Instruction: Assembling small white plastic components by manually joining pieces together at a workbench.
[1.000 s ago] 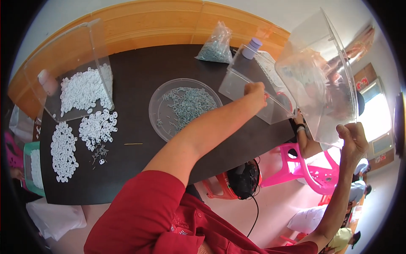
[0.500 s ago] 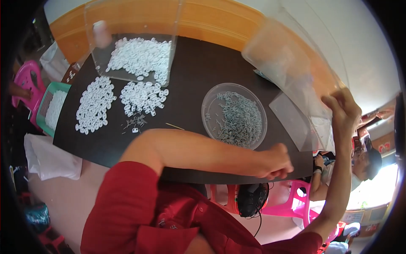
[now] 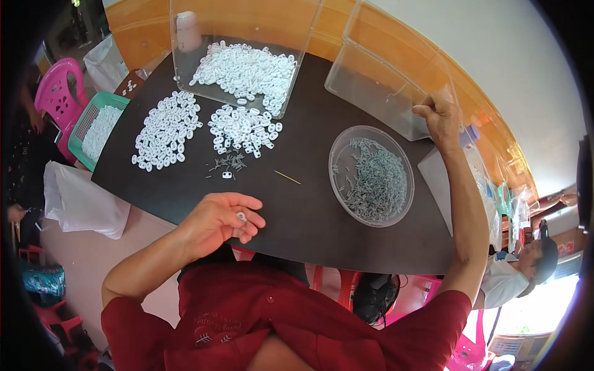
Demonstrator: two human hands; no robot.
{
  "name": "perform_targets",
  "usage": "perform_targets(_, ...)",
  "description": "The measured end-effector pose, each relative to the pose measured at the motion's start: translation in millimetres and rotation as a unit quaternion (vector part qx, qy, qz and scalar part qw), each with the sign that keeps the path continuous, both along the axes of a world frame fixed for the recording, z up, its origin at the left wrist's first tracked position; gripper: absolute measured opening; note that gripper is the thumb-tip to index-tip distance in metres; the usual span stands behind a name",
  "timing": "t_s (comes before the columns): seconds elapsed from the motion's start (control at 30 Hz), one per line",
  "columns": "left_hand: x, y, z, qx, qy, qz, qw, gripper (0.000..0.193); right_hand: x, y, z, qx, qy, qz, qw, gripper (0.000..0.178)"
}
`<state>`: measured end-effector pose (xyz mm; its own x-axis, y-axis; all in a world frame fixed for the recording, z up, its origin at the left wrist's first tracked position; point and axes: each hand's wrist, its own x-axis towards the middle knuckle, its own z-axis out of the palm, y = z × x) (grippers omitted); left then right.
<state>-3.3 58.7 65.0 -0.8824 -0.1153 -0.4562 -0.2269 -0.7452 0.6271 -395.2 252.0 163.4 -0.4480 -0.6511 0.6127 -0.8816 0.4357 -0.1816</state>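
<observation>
head view: we look down on a dark table (image 3: 309,204) that a second ago sat further up and left; our gaze has swung, so the piles now lie ahead of us.
empty clear bin: our right hand (image 3: 440,116) grips the near edge of the empty clear bin (image 3: 387,86), fingers wrapped over its rim; earlier it held the bin high and tilted, now the bin rests at the table's far right.
filled clear bin: a second clear bin (image 3: 241,52) at the far edge holds white plastic pieces (image 3: 247,68).
round dish: a clear round dish (image 3: 371,176) of small grey screws (image 3: 377,182) lies between our hands.
loose piles: two heaps of white pieces (image 3: 166,128) lie left of centre, with a few stray screws (image 3: 228,163) beside them.
left hand: our left hand (image 3: 219,219) has drawn back from the far right to the near edge, fingers curled, pinching one small white piece (image 3: 240,216).
meaning: we judge the bin is set aside and work on single pieces is in hand.
</observation>
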Motion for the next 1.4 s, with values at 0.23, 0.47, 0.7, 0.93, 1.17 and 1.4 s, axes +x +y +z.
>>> perform_targets(0.23, 39.3, -10.6, -14.6, -0.040, 0.010, 0.056, 0.998, 0.035, -16.9, -17.8, -22.0, 0.092, 0.042, -0.011, 0.995, 0.021)
perform_targets(0.47, 57.0, -13.8, -20.7, -0.049, 0.018, 0.116, 0.992, 0.033, -16.4, -25.0, -39.5, 0.093, 0.001, 0.037, 0.995, 0.021)
perform_targets(0.7, 76.0, -25.7, -38.0, -0.040, 0.022, 0.144, 0.989, 0.012, -11.7, -36.5, -53.4, 0.128, -0.035, 0.013, 0.991, 0.020)
perform_targets(0.93, 82.6, -32.7, -41.5, -0.040, 0.025, 0.165, 0.985, 0.017, -8.9, -44.4, -54.9, 0.177, -0.062, -0.003, 0.982, 0.019)
perform_targets(1.17, 77.6, -34.2, -41.3, -0.012, 0.061, 0.188, 0.980, 0.033, 122.2, -52.9, -37.4, 0.091, 0.044, 0.054, 0.993, 0.016)
perform_targets(1.4, 88.0, -36.4, -38.0, 0.044, 0.126, 0.226, 0.965, 0.045, 288.8, -102.1, -95.6, 0.031, -0.157, 0.312, 0.937, 0.021)
